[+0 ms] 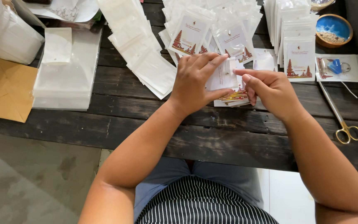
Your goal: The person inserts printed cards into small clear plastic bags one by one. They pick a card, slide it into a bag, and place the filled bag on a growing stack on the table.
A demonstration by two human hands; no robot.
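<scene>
My left hand (195,81) grips a small white card (222,77) in a clear sleeve, thumb under it and fingers over its top edge. My right hand (270,89) touches the card's right edge with its index finger and thumb. Both hands hover above a short stack of printed cards (235,97) lying on the dark wooden table (212,128). Part of the held card is hidden behind my left fingers.
Fanned rows of clear sleeves (139,45) and packaged cards (212,31) lie behind my hands. A pile of plastic bags (65,79) and a brown envelope (5,89) sit left. Gold scissors (340,118), a blue-lined wooden bowl (333,30) and another card stack (299,58) are right.
</scene>
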